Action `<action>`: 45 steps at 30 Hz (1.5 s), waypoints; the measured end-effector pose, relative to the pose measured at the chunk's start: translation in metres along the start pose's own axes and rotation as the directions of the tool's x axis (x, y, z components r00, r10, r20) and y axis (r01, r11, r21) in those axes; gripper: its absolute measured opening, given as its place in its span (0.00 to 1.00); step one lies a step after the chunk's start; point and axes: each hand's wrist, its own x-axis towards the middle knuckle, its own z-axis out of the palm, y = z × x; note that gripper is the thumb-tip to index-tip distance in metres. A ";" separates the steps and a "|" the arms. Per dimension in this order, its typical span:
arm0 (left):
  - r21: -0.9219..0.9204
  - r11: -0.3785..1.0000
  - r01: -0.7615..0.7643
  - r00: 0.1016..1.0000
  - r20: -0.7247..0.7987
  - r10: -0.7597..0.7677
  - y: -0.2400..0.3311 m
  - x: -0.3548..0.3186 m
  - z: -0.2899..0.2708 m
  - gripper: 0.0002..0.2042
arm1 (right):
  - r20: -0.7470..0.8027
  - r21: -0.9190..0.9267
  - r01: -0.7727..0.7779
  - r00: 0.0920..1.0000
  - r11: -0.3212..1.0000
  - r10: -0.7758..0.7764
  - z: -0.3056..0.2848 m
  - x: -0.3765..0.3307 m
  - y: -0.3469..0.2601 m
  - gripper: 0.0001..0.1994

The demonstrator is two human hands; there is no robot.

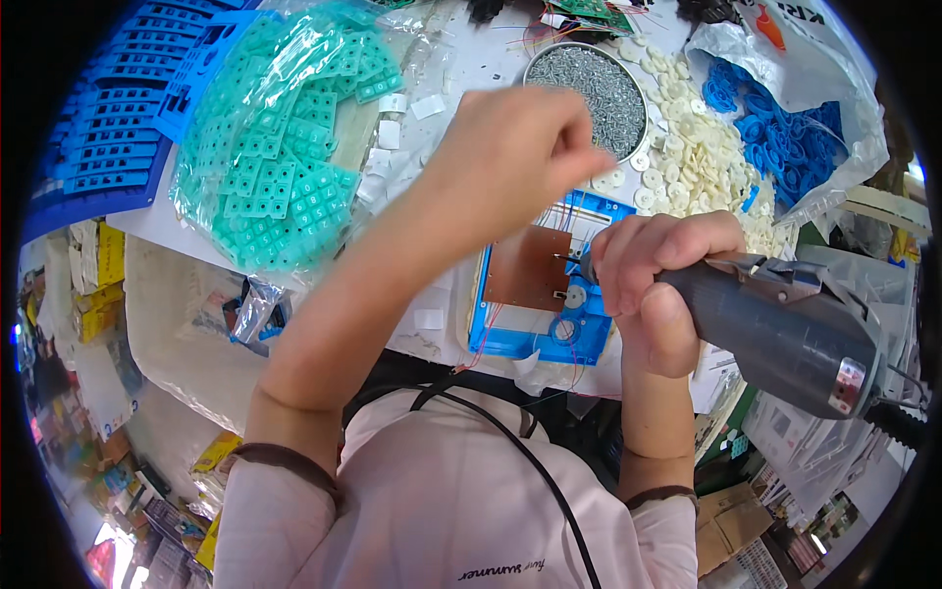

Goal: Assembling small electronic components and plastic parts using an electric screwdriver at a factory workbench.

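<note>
Gripping in the right hand (662, 280), fingers wrapped about the nose, a dark grey, cylindrical power screwdriver (785, 329); pointing its thin dark bit (565, 257) left over a flat, matt brown circuit board (525, 275); cannot tell whether touching. Trailing thin red wires (479, 357) toward the front edge of the white work surface (491, 65). Near that edge, cradling the board, a shallow blue plastic casing (597, 346). Apparently at screw-fastening the board; calling next, seemingly, for a screw at a hole, the bit square on its head and the casing steadied.

Just beyond, holding the left hand (515, 147) curled and blurred above the surface; cannot tell whether pinching anything. Toward the far edge, heaped in a round metal tin (645, 118), small shiny screws (599, 90). Right of these, smooth cream plastic discs (677, 157), loosely spread. Toward the right edge, glossy blue plastic parts (790, 137) in a crinkled bag (863, 118). Leftward, under glossy film, translucent teal keypad sheets (285, 172), rubbery-looking. At the far left corner, slotted blue plastic shells (108, 123) in rows.
</note>
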 end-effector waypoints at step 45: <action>0.571 0.789 -0.229 0.844 -0.286 0.453 -0.048 0.037 0.022 0.07 | 0.053 0.095 0.003 0.999 0.995 -0.009 0.007 -0.004 -0.020 0.19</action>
